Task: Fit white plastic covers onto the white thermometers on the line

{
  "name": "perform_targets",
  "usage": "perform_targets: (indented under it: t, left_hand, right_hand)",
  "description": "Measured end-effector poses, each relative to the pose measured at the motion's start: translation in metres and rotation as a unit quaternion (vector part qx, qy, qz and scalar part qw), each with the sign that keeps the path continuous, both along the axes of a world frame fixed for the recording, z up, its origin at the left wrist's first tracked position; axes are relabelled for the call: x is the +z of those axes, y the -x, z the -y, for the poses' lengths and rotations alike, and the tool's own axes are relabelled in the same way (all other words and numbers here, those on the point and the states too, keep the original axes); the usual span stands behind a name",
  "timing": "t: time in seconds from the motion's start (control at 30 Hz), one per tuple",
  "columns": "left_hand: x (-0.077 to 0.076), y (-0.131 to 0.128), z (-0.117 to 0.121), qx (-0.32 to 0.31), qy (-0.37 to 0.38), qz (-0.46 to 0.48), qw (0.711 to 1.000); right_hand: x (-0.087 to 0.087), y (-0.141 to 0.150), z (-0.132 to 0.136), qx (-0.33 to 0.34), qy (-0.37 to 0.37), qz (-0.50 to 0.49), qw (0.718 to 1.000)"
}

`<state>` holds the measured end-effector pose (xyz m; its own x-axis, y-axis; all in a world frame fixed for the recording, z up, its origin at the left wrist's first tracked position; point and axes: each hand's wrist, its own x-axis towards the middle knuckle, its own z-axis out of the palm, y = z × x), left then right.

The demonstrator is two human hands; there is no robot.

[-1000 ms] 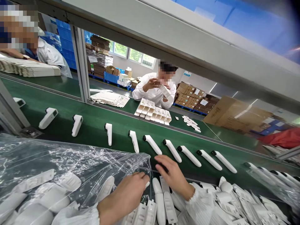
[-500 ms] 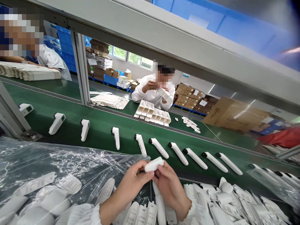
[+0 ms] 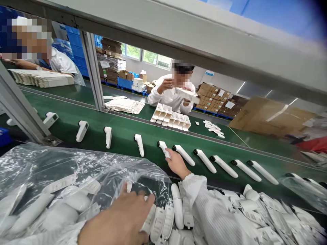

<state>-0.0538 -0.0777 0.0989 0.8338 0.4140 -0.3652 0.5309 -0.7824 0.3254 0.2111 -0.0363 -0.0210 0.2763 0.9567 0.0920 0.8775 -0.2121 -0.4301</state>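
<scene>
My right hand (image 3: 175, 162) reaches out over the green conveyor belt (image 3: 122, 131). Its fingers are closed on the handle end of a white handheld thermometer (image 3: 162, 147) lying in a row of several like it. My left hand (image 3: 122, 217) is low in front, with fingers stretched out over a pile of white plastic shell parts (image 3: 163, 223) and the thumb up by the edge of a clear plastic bag (image 3: 76, 177). Nothing is gripped in it.
More white parts (image 3: 265, 211) are heaped at the right. Across the belt a person in white (image 3: 170, 93) holds a carton above a row of open white boxes (image 3: 171, 119). Flat cartons (image 3: 124, 104) lie nearby, and another person (image 3: 60, 63) is at the far left. A grey frame beam (image 3: 194, 44) crosses overhead.
My hands held a small white part together. They have parted: the right went forward to a thermometer on the belt, the left dropped to the parts pile. The thermometers have shifted right in view.
</scene>
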Motion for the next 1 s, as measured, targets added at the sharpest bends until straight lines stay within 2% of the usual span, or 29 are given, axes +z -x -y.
perform_targets:
  t: [0.07, 0.13, 0.23, 0.3, 0.37, 0.43, 0.5, 0.57, 0.63, 0.7, 0.87, 1.0]
  left_hand:
    - [0.004, 0.000, -0.005, 0.021, -0.038, -0.043, 0.998]
    - [0.001, -0.002, -0.008, 0.036, -0.059, -0.092, 0.993]
    - [-0.016, -0.004, -0.007, 0.047, -0.069, -0.137, 0.987]
    - [-0.030, -0.004, -0.003, 0.052, -0.076, -0.147, 0.985]
    - [-0.043, -0.001, 0.002, 0.055, -0.067, -0.132, 0.987]
    - [-0.051, 0.001, 0.006, 0.045, -0.048, -0.094, 0.993]
    - [-0.056, 0.001, 0.010, 0.028, -0.047, -0.075, 0.996]
    - [-0.059, -0.002, 0.017, 0.009, -0.060, -0.074, 0.995]
    - [-0.063, -0.006, 0.025, -0.008, -0.072, -0.059, 0.996]
    - [-0.070, -0.010, 0.034, -0.023, -0.083, -0.026, 0.996]
    - [-0.089, -0.013, 0.043, -0.052, -0.132, 0.067, 0.988]
    - [-0.093, -0.010, 0.040, -0.071, -0.158, 0.093, 0.981]
  right_hand:
    - [0.000, 0.005, -0.005, -0.034, 0.029, 0.068, 0.997]
    - [0.002, 0.005, -0.011, -0.047, 0.044, 0.091, 0.994]
    - [0.009, -0.001, -0.012, -0.051, 0.054, 0.087, 0.993]
    - [0.020, -0.003, 0.003, -0.046, 0.042, 0.088, 0.994]
    - [0.034, -0.001, 0.033, 0.008, -0.011, 0.069, 0.998]
    - [0.047, 0.009, 0.074, 0.127, -0.068, 0.013, 0.990]
    - [0.054, 0.025, 0.117, 0.252, -0.026, -0.030, 0.967]
    - [0.053, 0.043, 0.152, 0.319, 0.035, 0.002, 0.947]
    - [0.045, 0.061, 0.173, 0.311, 0.060, 0.063, 0.946]
    - [0.037, 0.074, 0.180, 0.266, 0.054, 0.110, 0.956]
    - [0.034, 0.081, 0.173, 0.197, 0.043, 0.116, 0.972]
    - [0.039, 0.074, 0.172, 0.192, 0.039, 0.108, 0.975]
